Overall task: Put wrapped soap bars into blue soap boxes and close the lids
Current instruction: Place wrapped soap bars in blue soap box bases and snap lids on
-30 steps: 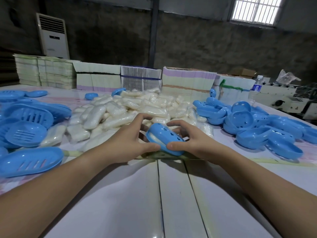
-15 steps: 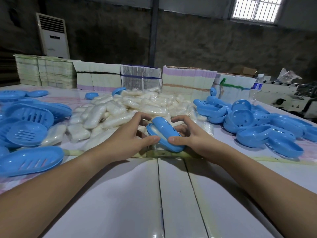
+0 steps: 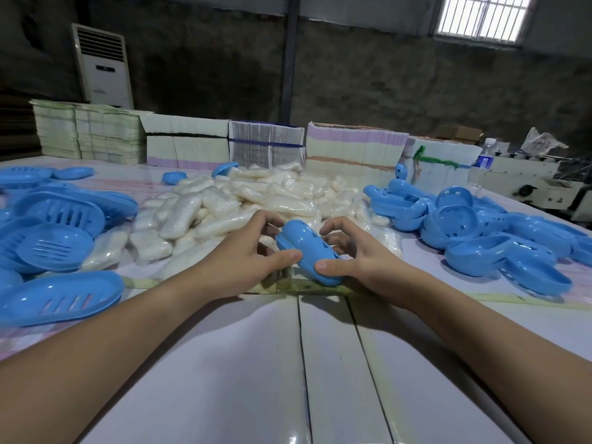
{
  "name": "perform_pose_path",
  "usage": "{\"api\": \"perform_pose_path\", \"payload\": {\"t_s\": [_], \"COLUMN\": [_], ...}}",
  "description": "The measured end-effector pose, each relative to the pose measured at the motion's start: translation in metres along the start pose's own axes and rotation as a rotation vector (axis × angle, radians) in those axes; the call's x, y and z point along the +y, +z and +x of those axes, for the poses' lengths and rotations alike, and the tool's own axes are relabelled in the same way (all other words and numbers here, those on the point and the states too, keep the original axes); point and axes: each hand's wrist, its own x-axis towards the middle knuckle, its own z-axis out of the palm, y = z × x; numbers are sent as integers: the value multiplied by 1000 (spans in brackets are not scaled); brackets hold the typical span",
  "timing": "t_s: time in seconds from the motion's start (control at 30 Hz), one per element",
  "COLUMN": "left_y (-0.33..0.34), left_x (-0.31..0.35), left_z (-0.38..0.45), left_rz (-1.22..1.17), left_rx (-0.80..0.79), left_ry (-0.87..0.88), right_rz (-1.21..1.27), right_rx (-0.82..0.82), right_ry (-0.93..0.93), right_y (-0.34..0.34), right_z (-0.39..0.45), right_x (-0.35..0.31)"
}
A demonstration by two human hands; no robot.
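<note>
I hold a blue soap box [image 3: 309, 251] between my left hand [image 3: 243, 261] and right hand [image 3: 358, 261], thumbs pinching its near side, lid down over the base. Behind it lies a heap of wrapped soap bars [image 3: 243, 200] mid-counter [image 3: 288, 363]. Slotted lids [image 3: 61, 293] sit toward the left edge, empty boxes [image 3: 480, 225] toward the right.

Left hand [image 3: 238, 257] and right hand [image 3: 358, 256] meet; fingers [image 3: 333, 224] curled, gripping.
</note>
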Motion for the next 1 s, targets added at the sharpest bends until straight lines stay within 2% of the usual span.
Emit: {"api": "perform_pose_path", "payload": {"t_s": [0.23,0.43,1.0], "left_y": [3,4,1], "left_x": [0,2,10], "left_z": [1,1,-4], "left_rz": [-205,-265,-249], "left_rx": [-11,13,60], "left_ry": [-49,-62,-15], "right_rz": [-17,-10,-135], "right_rx": [-6,-36,-44], "right_ry": [0,-20,-77], "right_y": [0,-1,1], "right_z": [0,0,-3], "right_x": [0,-1,-6]}}
